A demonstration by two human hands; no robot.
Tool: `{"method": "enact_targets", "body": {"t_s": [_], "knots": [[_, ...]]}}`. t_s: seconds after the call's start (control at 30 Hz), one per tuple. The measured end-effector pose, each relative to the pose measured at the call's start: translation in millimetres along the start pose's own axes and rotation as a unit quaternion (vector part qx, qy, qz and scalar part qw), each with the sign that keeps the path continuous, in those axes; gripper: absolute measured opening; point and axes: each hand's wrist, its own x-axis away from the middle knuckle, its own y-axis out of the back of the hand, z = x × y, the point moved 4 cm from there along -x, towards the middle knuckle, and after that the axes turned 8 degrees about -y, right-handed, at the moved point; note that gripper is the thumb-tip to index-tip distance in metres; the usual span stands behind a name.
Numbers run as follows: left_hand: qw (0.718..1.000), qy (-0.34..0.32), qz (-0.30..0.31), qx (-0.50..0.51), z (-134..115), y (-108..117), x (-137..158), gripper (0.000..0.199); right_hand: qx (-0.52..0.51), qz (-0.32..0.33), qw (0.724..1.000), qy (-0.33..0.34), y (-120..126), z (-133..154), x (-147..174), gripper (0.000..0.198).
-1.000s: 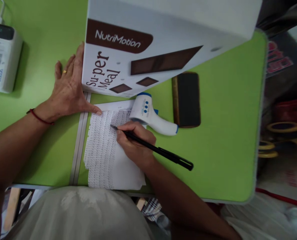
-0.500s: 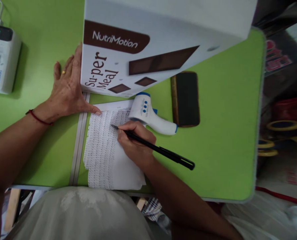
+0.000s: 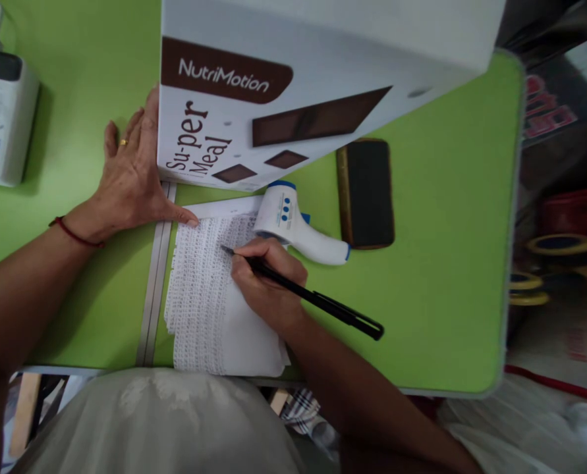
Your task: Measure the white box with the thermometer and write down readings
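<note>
My right hand (image 3: 269, 280) grips a black pen (image 3: 317, 299), its tip at a sheet of paper (image 3: 199, 296) covered with rows of small handwriting. The lower right part of the sheet is blank. My left hand (image 3: 135, 174) lies spread on the table, its thumb on the paper's upper left corner and its fingers beside a white box (image 3: 214, 125) printed "NutriMotion Su-per Meal". A white and blue infrared thermometer (image 3: 298, 227) rests over the paper's top right, just above my right hand. Right of it lies a dark phone (image 3: 367, 194) in a brown case.
The green table (image 3: 436, 276) has a metal seam (image 3: 152, 296) left of the paper. A white power bank (image 3: 1, 118) with a plugged-in cable stands at the far left. Beyond the right edge are rolls of tape (image 3: 562, 244) and other goods.
Almost nothing differs. The whole view has shifted very slightly, and the pen's back end sits a touch lower. Both hands keep their places.
</note>
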Motion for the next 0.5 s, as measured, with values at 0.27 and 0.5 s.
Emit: {"method": "enact_targets", "body": {"t_s": [0.27,0.5], "knots": [[1.000,-0.020,-0.020,0.009,2.2,-0.1,1.1,0.162,-0.001,-0.040,0.999,-0.013,1.3,1.9,-3.5,0.009],[1.000,0.002,-0.010,-0.004,-2.7,0.8,-0.4,0.167,0.003,-0.039,0.999,-0.002,1.4,5.9,-3.7,0.011]]}}
